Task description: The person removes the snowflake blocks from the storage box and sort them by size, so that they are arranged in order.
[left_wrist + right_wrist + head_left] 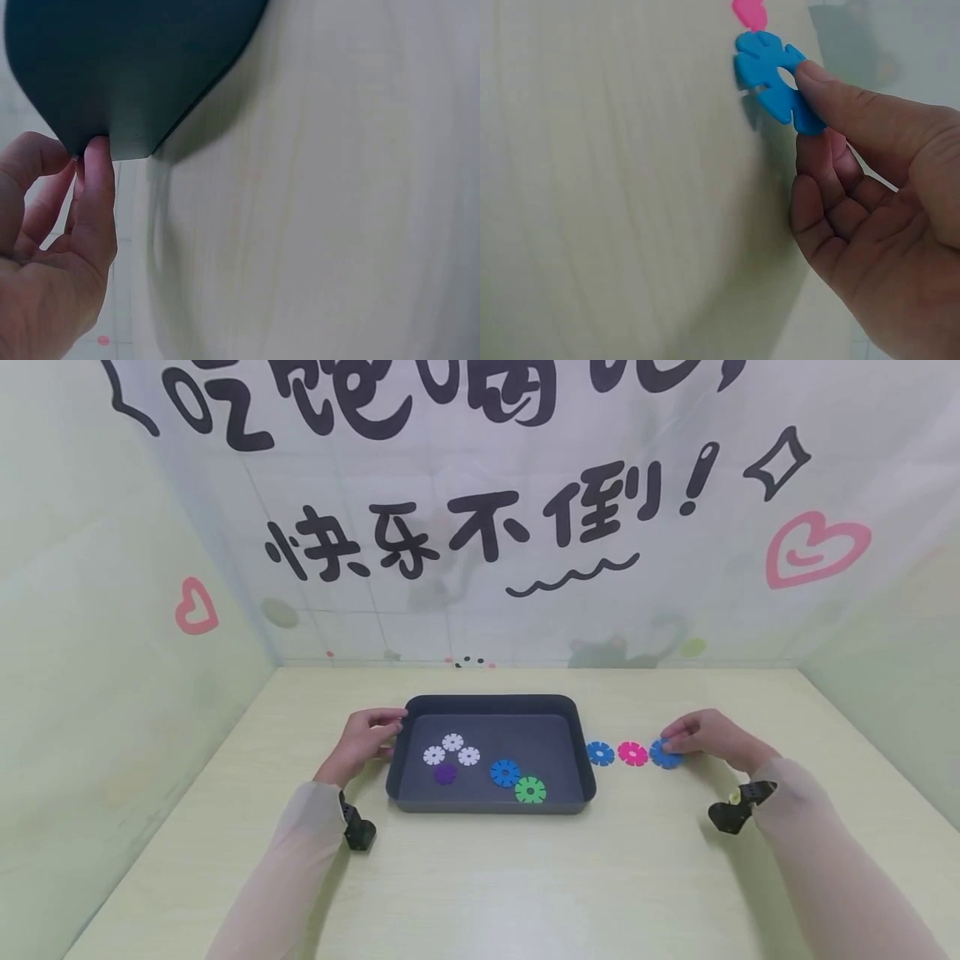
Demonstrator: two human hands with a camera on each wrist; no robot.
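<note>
My right hand (pixel 712 739) pinches a blue notched plastic disc (pixel 769 71) between thumb and fingers, at the right end of a short row. In the right wrist view the disc tilts close over the table. A pink disc (pixel 633 754) and another blue disc (pixel 600 753) make up the rest of the row, beside a dark grey tray (pixel 491 807). My left hand (pixel 363 743) holds the tray's left side, fingertips at the rim and wall. Inside the tray are three white discs (pixel 453 742), a purple disc (pixel 446 774), a blue disc (pixel 505 773) and a green disc (pixel 531 790).
The pale wooden table (pixel 525 885) extends in front of the tray and to both sides. Behind it hangs a printed white backdrop (pixel 450 610) with dark lettering and pink hearts, and pale walls flank the table. Dark wrist-worn devices (pixel 731 814) sit under both wrists.
</note>
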